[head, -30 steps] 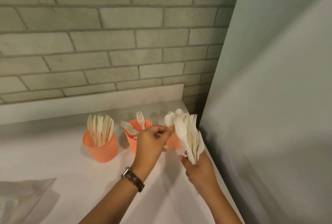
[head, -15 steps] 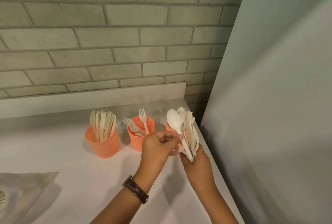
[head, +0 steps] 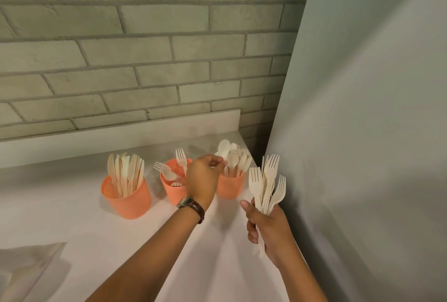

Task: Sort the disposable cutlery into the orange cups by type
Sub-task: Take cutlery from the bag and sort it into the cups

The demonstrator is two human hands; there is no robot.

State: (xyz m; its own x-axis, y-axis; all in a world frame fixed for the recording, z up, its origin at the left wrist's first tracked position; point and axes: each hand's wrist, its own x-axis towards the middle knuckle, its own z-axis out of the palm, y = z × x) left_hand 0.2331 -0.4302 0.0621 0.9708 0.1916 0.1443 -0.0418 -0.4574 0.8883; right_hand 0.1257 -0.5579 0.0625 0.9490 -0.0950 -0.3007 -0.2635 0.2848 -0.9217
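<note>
Pale brick wall (head: 145, 59) is running behind a white table (head: 72, 217), with a grey panel (head: 362, 132) closing off the right side.

From the head view, three orange cups are standing in a row near the back edge: the knife cup (head: 128, 201) on the left, the fork cup (head: 170, 186) in the middle with a few forks in it, and the spoon cup (head: 231, 186) on the right. The left hand (head: 203, 180) is reaching over the spoon cup, its fingertips curled and apparently pinching a spoon (head: 223, 150) among the bowls there. The right hand (head: 268, 226) is wrapping its fingers round the handles of a bundle of forks (head: 264, 180), holding them upright with tines up, just beside the grey panel and right of the spoon cup.

Everything showing in the bundle looks like forks, so the coming move is probably turning on the fork cup. It is lying to the left of the bundle and farther back, past the spoon cup, and the left wrist is crossing in front of it. The left hand is the nearer one, so passing forks leftward looks the likelier route.
</note>
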